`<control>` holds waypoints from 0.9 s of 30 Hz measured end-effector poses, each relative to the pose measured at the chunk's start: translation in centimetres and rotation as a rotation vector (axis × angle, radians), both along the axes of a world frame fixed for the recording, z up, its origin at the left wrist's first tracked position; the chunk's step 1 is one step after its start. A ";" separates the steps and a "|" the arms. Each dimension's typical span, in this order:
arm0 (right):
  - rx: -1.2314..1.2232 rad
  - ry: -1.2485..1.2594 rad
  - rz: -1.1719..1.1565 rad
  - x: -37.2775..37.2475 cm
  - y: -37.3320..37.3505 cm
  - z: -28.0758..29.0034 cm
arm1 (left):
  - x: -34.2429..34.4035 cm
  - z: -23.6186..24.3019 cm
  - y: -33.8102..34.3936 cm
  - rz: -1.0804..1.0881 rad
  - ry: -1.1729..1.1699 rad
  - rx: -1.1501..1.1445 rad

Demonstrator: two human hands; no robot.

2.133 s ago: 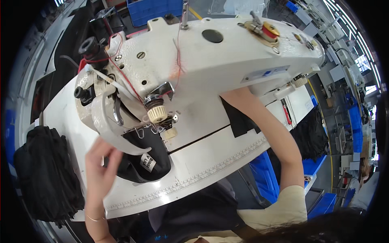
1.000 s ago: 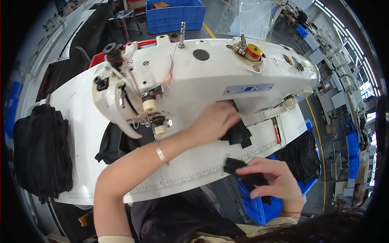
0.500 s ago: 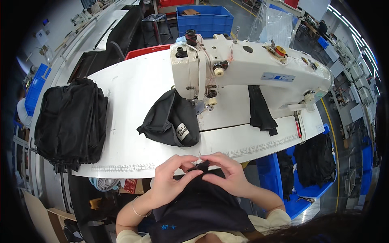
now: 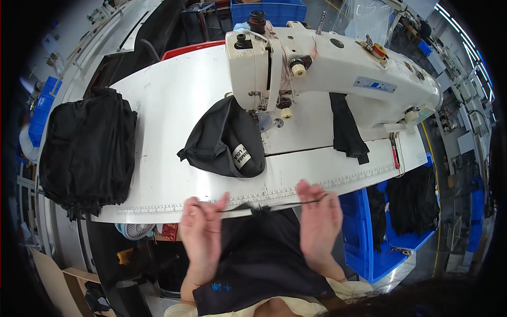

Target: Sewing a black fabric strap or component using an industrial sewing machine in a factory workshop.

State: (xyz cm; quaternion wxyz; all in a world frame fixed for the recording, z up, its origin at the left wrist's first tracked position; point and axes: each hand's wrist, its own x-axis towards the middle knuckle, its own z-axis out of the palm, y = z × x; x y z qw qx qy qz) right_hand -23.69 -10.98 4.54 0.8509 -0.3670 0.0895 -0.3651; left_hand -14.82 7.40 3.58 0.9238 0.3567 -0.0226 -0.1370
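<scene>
My left hand (image 4: 203,227) and my right hand (image 4: 319,222) are apart at the table's front edge, each pinching an end of a thin black strip (image 4: 280,204) with a crumpled middle (image 4: 260,210). Behind them a folded black fabric pouch (image 4: 208,148) with a white label lies by the needle area of the white sewing machine (image 4: 317,74). Folded black strips (image 4: 346,129) lie under the machine's arm, and a tall stack of black fabric pieces (image 4: 87,150) sits on the left of the white table (image 4: 153,105).
A blue bin (image 4: 359,238) holding black fabric stands below the table's right side. A red bin (image 4: 187,49) and a blue bin (image 4: 266,10) are beyond the table. A small fan (image 4: 134,230) is underneath. A co-worker (image 4: 27,140) appears at the far left.
Since half a second ago my hands have spread apart, stretching the strip sideways. Earlier my hands came away from the machine to the front edge with black fabric.
</scene>
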 end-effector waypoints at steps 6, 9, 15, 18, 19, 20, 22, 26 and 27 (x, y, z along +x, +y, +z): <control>-0.002 0.146 -0.385 -6.1 -9.4 -0.4 | 3.9 -1.0 11.8 0.412 0.065 -0.045; -0.265 0.523 0.160 -6.7 -7.8 1.3 | 1.5 0.9 10.8 0.136 -0.255 0.317; -1.140 0.209 0.413 -0.6 -0.4 4.2 | -0.8 5.7 1.8 -0.426 -0.794 0.715; -0.933 0.169 0.556 -0.3 0.6 2.9 | 1.1 6.0 -0.4 -0.672 -0.536 0.477; -0.871 0.294 0.665 -0.6 0.4 2.4 | 2.0 6.0 -0.7 -0.807 -0.395 0.347; -0.803 0.344 0.727 -1.1 0.1 1.9 | 3.1 5.7 -1.6 -0.747 -0.413 0.177; -0.554 0.421 0.724 -1.6 -0.6 1.1 | 4.4 5.3 -3.2 -0.492 -0.818 0.744; -0.463 0.373 0.548 -0.2 -2.0 0.2 | 4.9 3.6 -7.8 -0.118 -1.817 1.674; -0.613 0.363 0.558 0.6 -2.5 -0.1 | 5.1 3.5 -8.0 -0.108 -1.787 1.725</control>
